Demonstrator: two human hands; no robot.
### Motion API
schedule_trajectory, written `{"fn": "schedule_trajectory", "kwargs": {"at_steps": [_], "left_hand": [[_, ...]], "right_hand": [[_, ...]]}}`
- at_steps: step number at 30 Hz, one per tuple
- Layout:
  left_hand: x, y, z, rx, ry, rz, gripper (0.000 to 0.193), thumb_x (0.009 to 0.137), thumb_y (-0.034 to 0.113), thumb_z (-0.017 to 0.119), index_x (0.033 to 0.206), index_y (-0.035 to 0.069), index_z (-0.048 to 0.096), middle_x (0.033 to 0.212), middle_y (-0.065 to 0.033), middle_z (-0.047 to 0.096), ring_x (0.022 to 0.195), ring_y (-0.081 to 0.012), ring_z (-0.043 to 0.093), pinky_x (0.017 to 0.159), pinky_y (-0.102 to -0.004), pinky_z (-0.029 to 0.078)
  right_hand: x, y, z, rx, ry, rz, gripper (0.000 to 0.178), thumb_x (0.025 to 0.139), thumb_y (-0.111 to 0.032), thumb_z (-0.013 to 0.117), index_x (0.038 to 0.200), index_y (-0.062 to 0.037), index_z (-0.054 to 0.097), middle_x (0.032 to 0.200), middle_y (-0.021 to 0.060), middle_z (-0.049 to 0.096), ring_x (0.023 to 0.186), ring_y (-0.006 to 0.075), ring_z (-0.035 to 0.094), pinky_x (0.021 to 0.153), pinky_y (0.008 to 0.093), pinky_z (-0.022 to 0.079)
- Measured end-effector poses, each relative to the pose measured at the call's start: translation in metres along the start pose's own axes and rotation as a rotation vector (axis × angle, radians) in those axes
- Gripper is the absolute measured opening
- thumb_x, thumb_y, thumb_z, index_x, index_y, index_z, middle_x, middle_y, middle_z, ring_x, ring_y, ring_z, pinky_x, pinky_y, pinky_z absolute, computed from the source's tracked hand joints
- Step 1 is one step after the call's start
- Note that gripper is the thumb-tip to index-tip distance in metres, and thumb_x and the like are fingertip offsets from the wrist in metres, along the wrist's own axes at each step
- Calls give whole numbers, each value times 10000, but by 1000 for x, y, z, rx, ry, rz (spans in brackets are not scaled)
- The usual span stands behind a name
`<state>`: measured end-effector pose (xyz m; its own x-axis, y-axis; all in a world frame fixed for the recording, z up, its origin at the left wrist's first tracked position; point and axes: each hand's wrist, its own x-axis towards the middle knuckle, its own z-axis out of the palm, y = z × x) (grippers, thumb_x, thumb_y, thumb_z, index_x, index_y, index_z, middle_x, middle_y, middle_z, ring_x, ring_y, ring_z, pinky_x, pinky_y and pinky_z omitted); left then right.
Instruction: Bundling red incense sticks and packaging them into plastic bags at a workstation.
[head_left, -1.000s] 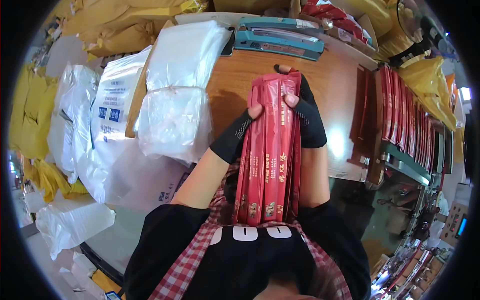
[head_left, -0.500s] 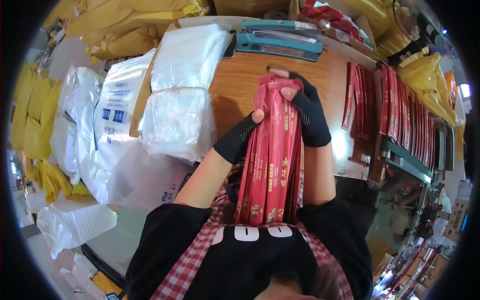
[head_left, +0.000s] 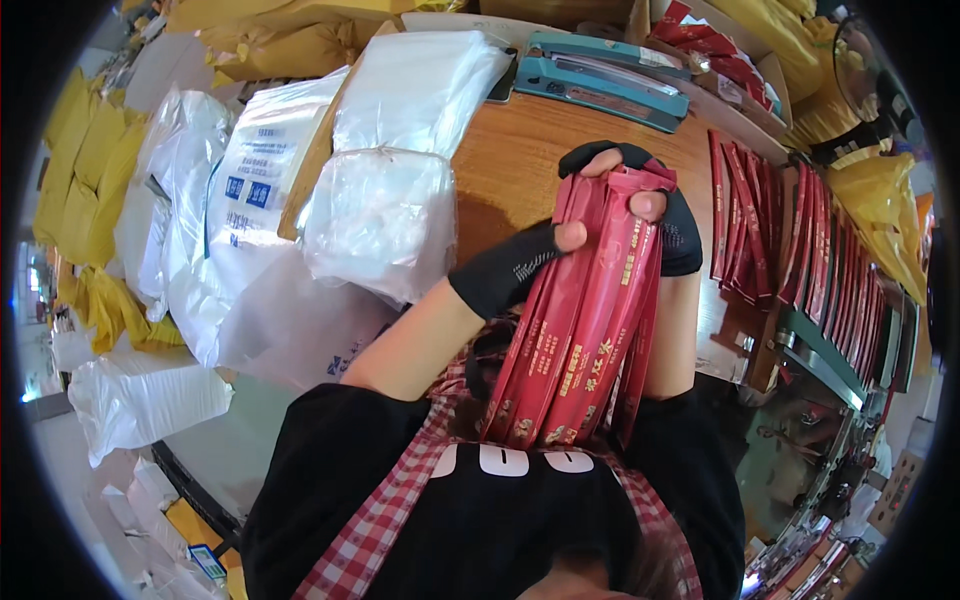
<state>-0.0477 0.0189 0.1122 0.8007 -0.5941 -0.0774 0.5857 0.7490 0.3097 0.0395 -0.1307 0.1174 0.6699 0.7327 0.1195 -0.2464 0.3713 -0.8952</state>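
Observation:
A bundle of long, narrow red packets (head_left: 570, 340) with gold print stands tilted between both my hands, its lower ends against my chest. My left hand (head_left: 520, 262), in a black fingerless glove, closes on the bundle's left side with the thumb laid over the front. My right hand (head_left: 668, 215), gloved the same way, wraps round the upper right end, thumb on the front packet. The fingers behind the bundle are mostly hidden. Beyond the hands lies the wooden tabletop (head_left: 520, 150).
Clear plastic bags (head_left: 385, 180) tied in a stack lie left. A teal bag sealer (head_left: 600, 80) stands at the back beside a box of red packets (head_left: 690, 40). More red packets (head_left: 735, 215) are lined up right, some in a rack (head_left: 825, 355). Yellow sacks (head_left: 85, 180) fill the far left.
The bundle has tilted to the right at its top, and both hands have moved right with it. The view has turned slightly. Both hands keep hold of the packets.

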Motion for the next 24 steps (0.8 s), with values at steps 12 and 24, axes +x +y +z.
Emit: {"fn": "schedule_trajectory", "kwargs": {"at_steps": [12,24], "left_hand": [[-22,17,14,387,83,197,675,780,319,705,1322,44,410,1150,-98,572,1008,-185,597,882,-310,491],[-125,37,-135,1502,1093,1083,685,743,173,743,1334,50,420,1251,-147,472,1167,-279,460,978,-384,383]], "right_hand": [[16,-8,43,159,114,-8,1027,607,-333,748,1462,-34,263,1070,105,620,934,181,618,846,288,481],[29,40,0,234,-154,-50,510,654,-373,650,954,36,595,1097,195,549,978,301,556,870,390,459]]}}
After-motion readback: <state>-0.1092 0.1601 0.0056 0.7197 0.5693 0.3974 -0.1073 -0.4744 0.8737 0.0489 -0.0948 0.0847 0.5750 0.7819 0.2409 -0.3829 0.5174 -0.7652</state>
